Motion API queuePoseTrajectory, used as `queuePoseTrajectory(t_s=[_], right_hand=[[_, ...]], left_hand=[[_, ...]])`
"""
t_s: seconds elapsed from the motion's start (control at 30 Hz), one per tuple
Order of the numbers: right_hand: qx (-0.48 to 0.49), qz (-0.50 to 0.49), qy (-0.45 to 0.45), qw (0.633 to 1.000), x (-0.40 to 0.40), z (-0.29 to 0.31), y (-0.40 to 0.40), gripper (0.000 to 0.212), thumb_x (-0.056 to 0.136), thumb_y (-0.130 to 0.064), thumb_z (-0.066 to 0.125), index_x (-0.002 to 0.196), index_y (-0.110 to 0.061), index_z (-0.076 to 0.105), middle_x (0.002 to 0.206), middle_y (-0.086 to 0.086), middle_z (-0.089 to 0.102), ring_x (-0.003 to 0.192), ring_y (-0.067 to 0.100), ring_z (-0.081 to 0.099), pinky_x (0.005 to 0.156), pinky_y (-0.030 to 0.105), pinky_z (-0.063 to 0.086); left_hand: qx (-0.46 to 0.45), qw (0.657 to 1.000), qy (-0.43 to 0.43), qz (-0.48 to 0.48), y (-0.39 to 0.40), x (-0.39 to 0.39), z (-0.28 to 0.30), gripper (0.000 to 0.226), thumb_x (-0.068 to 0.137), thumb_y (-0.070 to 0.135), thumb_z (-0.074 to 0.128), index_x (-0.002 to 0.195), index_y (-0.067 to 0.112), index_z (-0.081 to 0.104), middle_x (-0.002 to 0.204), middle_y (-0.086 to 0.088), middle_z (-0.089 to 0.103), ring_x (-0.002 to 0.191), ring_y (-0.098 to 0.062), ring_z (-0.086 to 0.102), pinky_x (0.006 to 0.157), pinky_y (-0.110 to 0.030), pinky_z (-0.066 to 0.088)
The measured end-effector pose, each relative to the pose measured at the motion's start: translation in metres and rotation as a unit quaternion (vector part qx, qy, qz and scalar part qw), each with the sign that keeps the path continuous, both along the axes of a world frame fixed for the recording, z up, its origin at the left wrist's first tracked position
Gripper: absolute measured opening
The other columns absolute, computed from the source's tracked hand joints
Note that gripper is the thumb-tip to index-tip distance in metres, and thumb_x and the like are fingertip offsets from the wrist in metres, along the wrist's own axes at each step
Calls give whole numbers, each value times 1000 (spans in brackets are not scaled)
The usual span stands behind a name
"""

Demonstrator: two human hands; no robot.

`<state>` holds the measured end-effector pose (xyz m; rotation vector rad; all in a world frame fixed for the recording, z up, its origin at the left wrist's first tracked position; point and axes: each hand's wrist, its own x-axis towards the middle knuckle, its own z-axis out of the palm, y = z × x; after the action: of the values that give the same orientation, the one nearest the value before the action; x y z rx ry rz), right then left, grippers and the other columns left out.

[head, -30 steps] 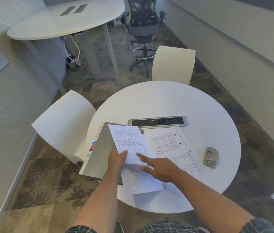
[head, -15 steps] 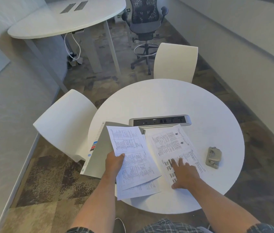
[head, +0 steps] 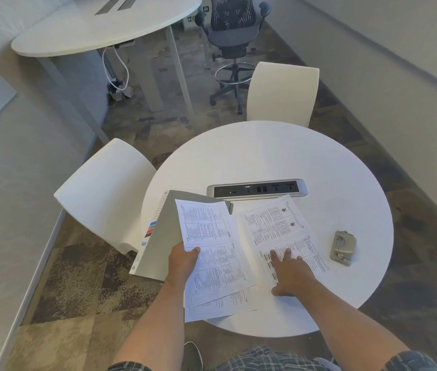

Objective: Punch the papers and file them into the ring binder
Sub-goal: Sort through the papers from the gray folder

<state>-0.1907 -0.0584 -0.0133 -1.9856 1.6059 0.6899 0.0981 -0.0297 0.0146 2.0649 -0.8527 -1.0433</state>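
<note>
Nearest: plaid sleeves at bottom edge, both forearms reaching fwd over round white table (head: pixel 279 156). Left hand (head: pixel 182 259) pinches a small stack of printed sheets (head: pixel 212 253) at their left edge, thumb on top, fingers under; the stack is lifted and tilted, lower corner overhanging the table's near edge. Right hand (head: pixel 291 274) lies flat, fingers spread, palm down on the other printed pages (head: pixel 279 228) lying on the table, gripping nothing. Those pages show 2 small dark marks near their top edge; can't tell if they are holes or rings. Under and left of the held stack sits the grey ring binder (head: pixel 163 236), cover raised, coloured label on its spine, corner hanging off the table's left side. Right of the pages, apart from them, a small metal hole punch (head: pixel 343 246). Behind the papers, a power/data strip (head: pixel 257 187) set in the tabletop. Further out: 2 white chairs (head: pixel 104 194), a mesh office chair (head: pixel 234 30), a 2nd white table (head: pixel 99 25).
</note>
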Motion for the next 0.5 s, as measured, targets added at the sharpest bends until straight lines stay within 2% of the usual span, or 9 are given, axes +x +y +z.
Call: queuePoseTrajectory(t_s=[0.13,0.33,0.5], right_hand=[[-1,12,-5,1000,-3,-1,3,135,69,-61,80,162,-24,-10,168,25,-6,150,56,13,118,53,32],[2,5,-18,1000,-2,-3,1,124,77,-49,76,161,-26,-13,168,25,-5,150,56,13,118,52,33],[5,46,-2,999,-3,8,9,137,73,-63,78,161,-20,-17,165,30,-10,152,54,5,122,54,21]], left_hand=[[1,1000,3,-5,-1,-3,1,17,96,14,62,108,24,69,104,3,70,100,-24,67,90,-38,54],[10,1000,4,-13,0,-7,2,23,96,14,62,117,18,72,106,2,71,100,-24,66,89,-36,53],[17,1000,3,-15,3,-9,0,26,96,16,62,120,17,72,111,1,72,101,-24,67,89,-35,53]])
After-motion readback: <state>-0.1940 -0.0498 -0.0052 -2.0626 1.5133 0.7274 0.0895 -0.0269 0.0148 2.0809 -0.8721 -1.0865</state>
